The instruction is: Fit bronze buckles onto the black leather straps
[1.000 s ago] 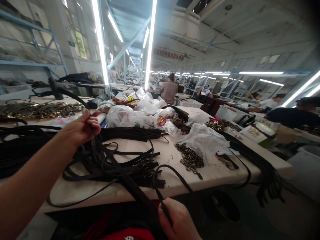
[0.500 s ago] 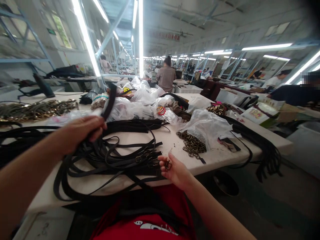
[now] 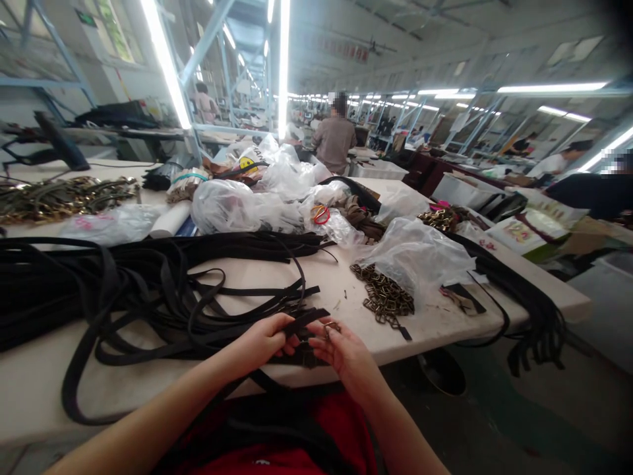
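At the front edge of the table, my left hand (image 3: 270,340) pinches a black strap (image 3: 310,319) close to its end. The strap's free tip points toward my right hand (image 3: 343,346), whose fingers are closed on a small brass-coloured buckle (image 3: 332,326). Both hands are nearly touching, and whether the strap has entered the buckle I cannot tell. Looped black straps (image 3: 163,316) spread over the table to the left, some with metal fittings at their ends under my hands. Right of my hands lies a pile of metal buckles (image 3: 383,290), partly beneath a clear plastic bag (image 3: 420,254).
Filled plastic bags (image 3: 277,191) crowd the table's middle. Brass fittings (image 3: 64,198) lie at the far left. More black straps (image 3: 531,316) hang over the right edge. A co-worker (image 3: 333,138) sits behind the table, and another person (image 3: 593,191) is at the far right.
My left hand has come down and right, bringing the strap end from above the pile to beside my right hand. The right hand stays near the table edge with the buckle.
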Motion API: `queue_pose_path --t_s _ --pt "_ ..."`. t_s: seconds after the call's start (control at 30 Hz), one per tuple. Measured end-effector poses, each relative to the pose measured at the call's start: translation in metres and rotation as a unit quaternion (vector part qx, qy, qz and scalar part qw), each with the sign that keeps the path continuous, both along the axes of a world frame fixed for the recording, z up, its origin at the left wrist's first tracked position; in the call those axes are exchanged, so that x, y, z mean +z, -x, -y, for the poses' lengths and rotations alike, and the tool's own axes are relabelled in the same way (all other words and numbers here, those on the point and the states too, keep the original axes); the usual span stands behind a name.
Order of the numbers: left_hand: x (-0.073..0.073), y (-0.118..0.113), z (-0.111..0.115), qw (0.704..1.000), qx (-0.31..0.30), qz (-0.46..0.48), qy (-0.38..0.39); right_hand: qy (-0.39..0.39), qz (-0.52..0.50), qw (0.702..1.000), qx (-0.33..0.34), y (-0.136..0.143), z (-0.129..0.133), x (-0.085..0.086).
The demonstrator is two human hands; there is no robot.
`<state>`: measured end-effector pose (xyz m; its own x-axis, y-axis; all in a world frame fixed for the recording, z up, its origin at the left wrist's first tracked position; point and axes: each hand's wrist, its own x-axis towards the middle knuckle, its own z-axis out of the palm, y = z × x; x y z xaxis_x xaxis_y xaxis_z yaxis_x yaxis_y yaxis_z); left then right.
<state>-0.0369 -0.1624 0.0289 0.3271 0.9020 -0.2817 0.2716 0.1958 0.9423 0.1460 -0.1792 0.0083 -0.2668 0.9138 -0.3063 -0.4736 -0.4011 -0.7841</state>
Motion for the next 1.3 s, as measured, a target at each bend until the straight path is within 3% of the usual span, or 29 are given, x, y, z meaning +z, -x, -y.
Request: queue_pose_path --t_s 0.17,0.33,0.6,0.97,1.17,1.3 --pt "0.001 -0.016 -0.012 0.999 0.008 0.039 0.010 -0.046 0.081 0.995 -0.021 0.005 -0.012 -0.010" --pt "-0.006 -0.023 -0.018 0.999 -0.039 -0.004 0.005 0.030 -0.008 0.998 -0.049 0.007 -0.026 -0.012" --pt "-0.020 -0.011 -0.016 0.999 0.035 -0.008 -0.011 0.046 0.023 0.993 -0.106 0.018 -0.034 -0.026" --pt "-0.045 -0.015 -0.013 0.985 0.085 -0.064 -0.138 -0.004 0.013 0.992 -0.124 0.051 -0.024 -0.021" --pt "-0.034 -0.007 -0.005 0.995 0.092 0.035 0.022 -0.035 0.145 0.987 -0.060 0.042 -0.012 -0.023" --pt "-0.022 -0.005 0.001 0.990 0.091 0.097 0.046 -0.058 0.212 0.975 -0.034 0.037 -0.006 -0.018"
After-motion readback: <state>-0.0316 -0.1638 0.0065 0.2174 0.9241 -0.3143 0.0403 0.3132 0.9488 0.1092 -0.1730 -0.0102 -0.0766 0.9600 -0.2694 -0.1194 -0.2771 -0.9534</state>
